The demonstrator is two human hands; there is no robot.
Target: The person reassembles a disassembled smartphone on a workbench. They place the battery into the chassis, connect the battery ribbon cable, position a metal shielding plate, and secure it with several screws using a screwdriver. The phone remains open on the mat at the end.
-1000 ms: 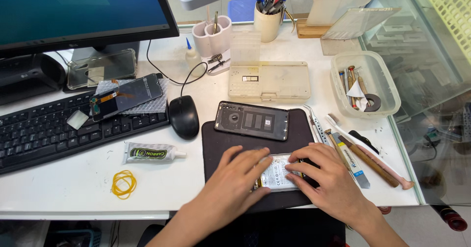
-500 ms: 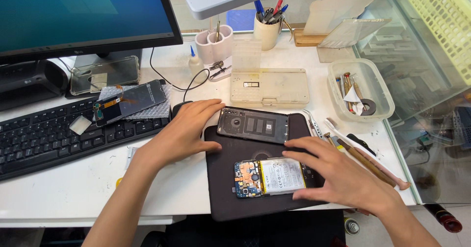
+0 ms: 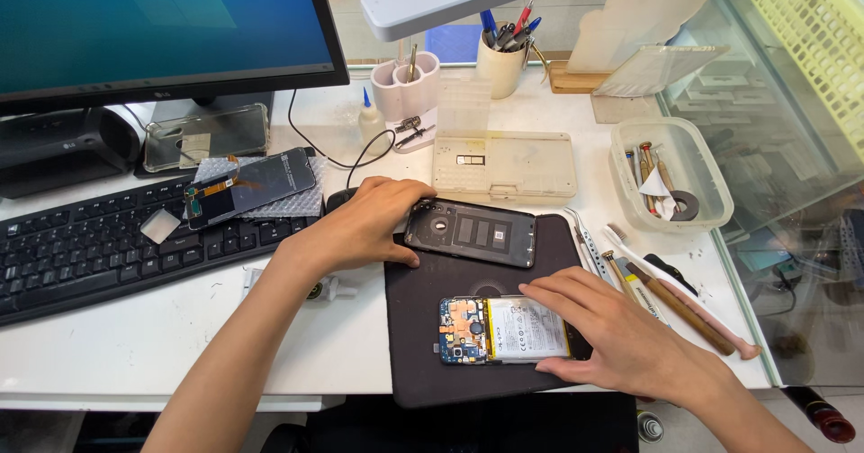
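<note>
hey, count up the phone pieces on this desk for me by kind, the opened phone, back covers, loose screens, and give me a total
Opened phone with battery showing, under the right hand: 1
Black back cover, touched by the left hand: 1
Loose screen on bubble wrap: 1
Clear case by the monitor: 1
Total: 4

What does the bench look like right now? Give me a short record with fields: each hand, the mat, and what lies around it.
left hand: left hand rests at the left end of the black back cover, touching it
right hand: right hand lies flat on the right end of the opened phone, board and battery exposed
mat: dark mat bears both phone parts, apart from each other
right of mat: hand tools, clear tub
behind mat: beige parts case
left: keyboard, loose screen
</note>
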